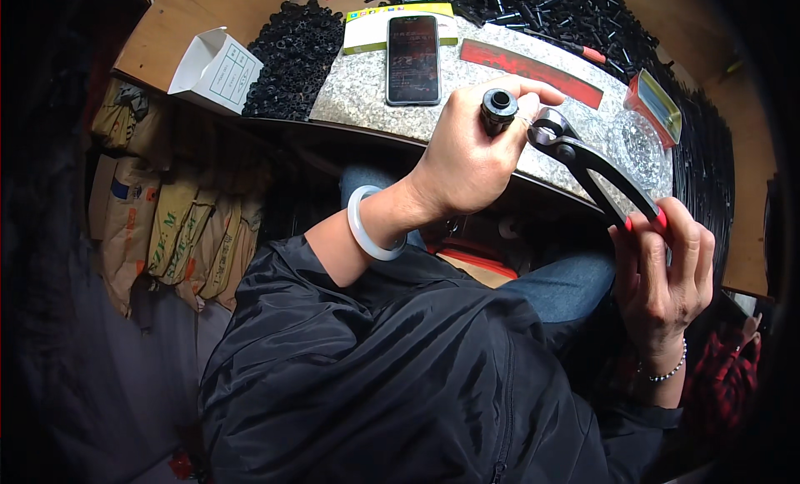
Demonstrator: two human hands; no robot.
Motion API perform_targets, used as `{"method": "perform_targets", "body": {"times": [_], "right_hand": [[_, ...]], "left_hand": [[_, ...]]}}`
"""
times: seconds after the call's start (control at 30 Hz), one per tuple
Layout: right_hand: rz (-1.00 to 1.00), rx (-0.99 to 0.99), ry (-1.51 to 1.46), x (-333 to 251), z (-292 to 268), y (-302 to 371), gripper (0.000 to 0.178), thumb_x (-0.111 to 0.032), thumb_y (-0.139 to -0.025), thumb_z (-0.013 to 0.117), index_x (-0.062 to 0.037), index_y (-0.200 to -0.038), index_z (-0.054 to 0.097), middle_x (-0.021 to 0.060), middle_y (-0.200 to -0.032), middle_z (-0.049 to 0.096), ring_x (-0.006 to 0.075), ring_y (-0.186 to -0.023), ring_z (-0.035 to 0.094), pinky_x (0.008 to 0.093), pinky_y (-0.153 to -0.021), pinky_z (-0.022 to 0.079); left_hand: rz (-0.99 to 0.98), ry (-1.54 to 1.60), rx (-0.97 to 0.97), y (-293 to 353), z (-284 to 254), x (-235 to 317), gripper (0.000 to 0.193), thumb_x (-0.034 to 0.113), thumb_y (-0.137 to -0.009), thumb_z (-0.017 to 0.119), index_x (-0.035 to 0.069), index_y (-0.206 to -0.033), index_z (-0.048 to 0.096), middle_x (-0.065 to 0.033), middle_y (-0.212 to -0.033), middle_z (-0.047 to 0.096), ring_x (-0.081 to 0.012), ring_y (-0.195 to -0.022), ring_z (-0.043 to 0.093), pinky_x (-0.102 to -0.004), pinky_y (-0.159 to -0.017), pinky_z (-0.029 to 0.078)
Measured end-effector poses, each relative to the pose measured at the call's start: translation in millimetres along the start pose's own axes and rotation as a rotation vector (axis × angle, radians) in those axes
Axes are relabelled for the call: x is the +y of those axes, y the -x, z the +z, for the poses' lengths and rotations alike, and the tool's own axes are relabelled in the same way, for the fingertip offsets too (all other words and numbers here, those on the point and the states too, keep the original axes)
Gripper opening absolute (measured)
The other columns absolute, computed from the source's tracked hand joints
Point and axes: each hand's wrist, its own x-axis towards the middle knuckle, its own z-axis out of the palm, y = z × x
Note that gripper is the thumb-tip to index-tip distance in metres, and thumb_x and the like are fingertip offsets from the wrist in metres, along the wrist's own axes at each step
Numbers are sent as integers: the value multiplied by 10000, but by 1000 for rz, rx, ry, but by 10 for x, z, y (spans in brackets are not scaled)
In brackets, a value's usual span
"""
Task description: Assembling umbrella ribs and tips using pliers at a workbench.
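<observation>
My left hand point(468, 160) is closed around a short black tubular part point(500, 106), whose round hollow end points up between thumb and fingers. In my right hand point(667, 271) are black end-cutting pincers point(607, 177), gripped low on their red-tipped handles. The rounded jaws of the pincers reach to the fingertips of my left hand, just right of the tubular part. Whether the jaws bite on anything cannot be made out. Both hands are over the near edge of a speckled stone slab point(354, 96).
A phone point(413, 63) leans on a yellow-and-white box point(367, 35) on the slab. A red strip point(533, 71), a clear round dish point(637, 142) and a small open box point(654, 109) lie to the right. Heaps of black parts point(292, 55) and a white carton point(218, 71) flank it.
</observation>
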Motion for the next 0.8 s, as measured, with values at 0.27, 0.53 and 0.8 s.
{"method": "perform_targets", "body": {"times": [0.27, 0.53, 0.8], "right_hand": [[27, -11, -52, -26, -35, -9, 170, -152, -711, 733, -40, -812, 654, 97, -904, 594, 204, -710, 548, 280, -571, 467], [-47, -22, -10, -41, -87, -30, 178, -139, -733, 714, 13, -779, 634, 133, -921, 614, 210, -707, 551, 284, -575, 474], [130, -471, -754, 111, -66, 115, 278, -211, -816, 652, 27, -739, 531, 183, -864, 605, 295, -638, 577, 316, -551, 469]], "left_hand": [[-7, 0, 0, 12, 14, -2, 244, 127, -960, 428, -5, -1071, 602, 53, -625, 537, 24, -498, 387, -150, -441, 256], [22, 18, 0, 29, 21, -10, 249, 128, -960, 427, -15, -1062, 604, 34, -656, 563, 9, -578, 473, -147, -511, 359], [11, -52, -86, 146, -18, 68, 261, 136, -947, 442, -20, -1062, 617, 62, -584, 499, 12, -538, 421, -168, -476, 310]]}}
